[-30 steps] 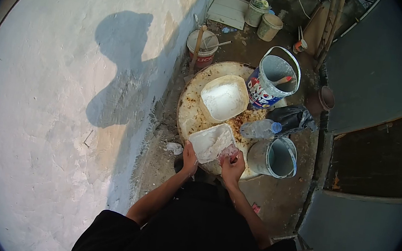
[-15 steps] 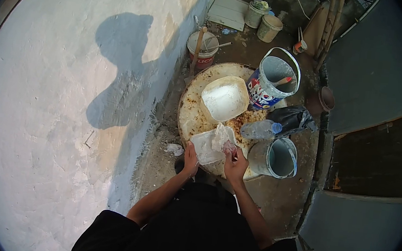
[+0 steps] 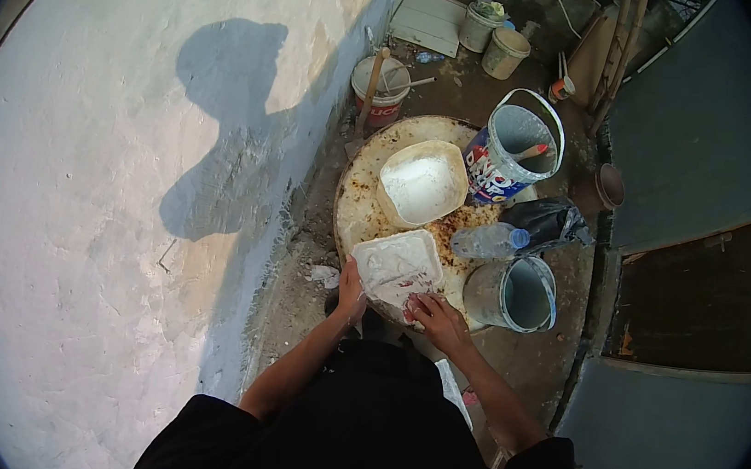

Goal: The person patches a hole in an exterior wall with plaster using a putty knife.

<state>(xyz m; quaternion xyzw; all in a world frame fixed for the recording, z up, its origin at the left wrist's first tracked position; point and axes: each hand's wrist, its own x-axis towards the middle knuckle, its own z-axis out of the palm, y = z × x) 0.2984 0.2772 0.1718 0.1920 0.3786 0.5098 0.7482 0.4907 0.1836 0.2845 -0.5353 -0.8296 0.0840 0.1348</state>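
A shallow white plastic tray (image 3: 399,258), smeared with white paste, sits at the near side of the round table. My left hand (image 3: 350,293) grips the tray's left edge, the thumb along its side. At the near right corner, my right hand (image 3: 441,324) is closed around a small reddish scraper (image 3: 411,307), mostly hidden by the fingers and paste. Its working end appears to lie low in the tray, against the paste. Just beyond stands a cream basin (image 3: 422,184) holding white powder.
The round, rust-stained tabletop (image 3: 364,187) also bears a paint bucket (image 3: 502,152) with a red-tipped handle inside, a clear bottle (image 3: 486,242), a black plastic bag (image 3: 539,221) and a grey bucket (image 3: 517,294). A plastered wall (image 3: 101,203) rises on the left; a white bucket with tools (image 3: 381,87) stands behind.
My right hand has come down and turned over, bringing the scraper from above the tray into it. The paste lump once raised on the scraper is now down in the tray.
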